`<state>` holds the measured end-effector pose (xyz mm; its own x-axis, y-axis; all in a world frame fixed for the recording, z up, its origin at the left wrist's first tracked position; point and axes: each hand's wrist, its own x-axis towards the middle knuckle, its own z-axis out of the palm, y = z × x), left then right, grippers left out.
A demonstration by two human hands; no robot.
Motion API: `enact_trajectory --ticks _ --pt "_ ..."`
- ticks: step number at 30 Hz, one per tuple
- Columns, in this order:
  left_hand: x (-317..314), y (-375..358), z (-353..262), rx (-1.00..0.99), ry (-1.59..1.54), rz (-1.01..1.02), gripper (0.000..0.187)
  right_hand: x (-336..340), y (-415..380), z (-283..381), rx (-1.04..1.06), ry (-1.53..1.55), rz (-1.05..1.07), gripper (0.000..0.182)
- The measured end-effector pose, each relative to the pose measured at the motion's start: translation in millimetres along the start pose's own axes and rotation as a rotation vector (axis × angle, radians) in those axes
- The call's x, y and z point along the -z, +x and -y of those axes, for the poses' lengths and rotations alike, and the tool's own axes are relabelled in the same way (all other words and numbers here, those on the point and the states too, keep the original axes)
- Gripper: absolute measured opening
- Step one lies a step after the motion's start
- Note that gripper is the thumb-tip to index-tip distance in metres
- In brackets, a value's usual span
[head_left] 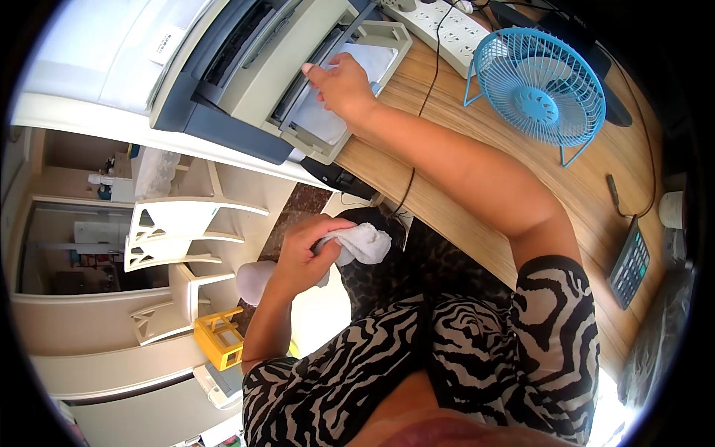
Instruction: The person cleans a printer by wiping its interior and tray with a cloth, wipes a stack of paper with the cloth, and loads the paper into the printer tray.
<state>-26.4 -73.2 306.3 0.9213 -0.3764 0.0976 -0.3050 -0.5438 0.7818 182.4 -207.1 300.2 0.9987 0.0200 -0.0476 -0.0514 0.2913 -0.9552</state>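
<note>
My left hand (pixel 304 253) is closed around a crumpled white cloth (pixel 365 243), held low in front of the desk edge. My right arm stretches across the desk to a beige and blue-grey printer (pixel 238 112). There my right hand (pixel 342 86) is over the pulled-out paper tray (pixel 395 45), which has white paper (pixel 320 123) in it. The thumb is apart from the bent fingers, and nothing shows in that hand. Whether its fingertips touch the printer front cannot be made out.
On the wooden desk stand a blue wire fan (pixel 538 104), a white power strip (pixel 447 33) and a calculator (pixel 629 264). A black cable (pixel 423 104) crosses the desk beside my right forearm. White chairs (pixel 179 231) and a yellow stool (pixel 219 339) are at left.
</note>
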Motion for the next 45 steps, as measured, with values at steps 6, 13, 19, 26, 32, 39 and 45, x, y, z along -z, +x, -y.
enact_trajectory --ticks 6,13,19,26,32,39,45 --pt "1.0 -4.0 -4.5 0.047 0.017 0.052 0.032 29.6 -3.3 -13.9 -0.217 -0.028 0.040 0.030" --pt "-3.6 -2.3 -3.4 -0.018 0.014 0.066 0.032 67.4 -6.6 7.5 -0.299 -0.523 0.329 0.039" --pt "0.6 2.2 -11.0 0.081 0.018 -0.040 0.032 76.0 -20.7 -5.1 0.350 -1.055 0.111 0.026" --pt "53.6 47.8 9.7 0.071 -0.328 -0.768 0.029 88.0 -30.1 -46.8 1.016 -1.324 0.241 0.051" --pt "52.3 91.0 58.8 0.149 0.248 -0.200 0.041 92.7 -35.9 -54.8 1.020 -1.268 0.210 0.054" --pt "31.1 211.1 79.0 -0.125 0.513 0.032 0.047 84.3 -34.5 -59.9 1.048 -1.119 0.167 0.047" --pt "12.8 297.0 90.9 -0.238 0.428 0.071 0.050 87.6 -30.9 -51.1 0.981 -0.974 0.159 0.048"
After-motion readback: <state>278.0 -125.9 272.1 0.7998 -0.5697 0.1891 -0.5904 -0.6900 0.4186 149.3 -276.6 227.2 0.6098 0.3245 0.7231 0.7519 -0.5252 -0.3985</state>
